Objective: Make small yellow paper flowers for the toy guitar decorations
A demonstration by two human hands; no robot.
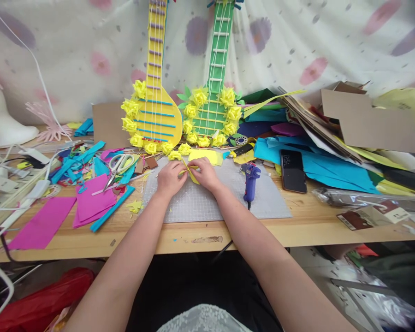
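Note:
Over the grey cutting mat, my left hand and my right hand pinch a small piece of yellow paper between their fingertips. The fingers cover part of it, so its exact shape is hard to make out. Just behind the hands are a sheet of yellow paper and a yellow paper flower. To the right of my right hand a purple glue gun lies on the mat. Behind stand a yellow paper guitar and a green one, both trimmed with yellow flowers.
Scissors, pink paper and blue scraps lie to the left. On the right are a phone, blue paper and stacked cardboard. Cables run along the far left. The table's front edge is close.

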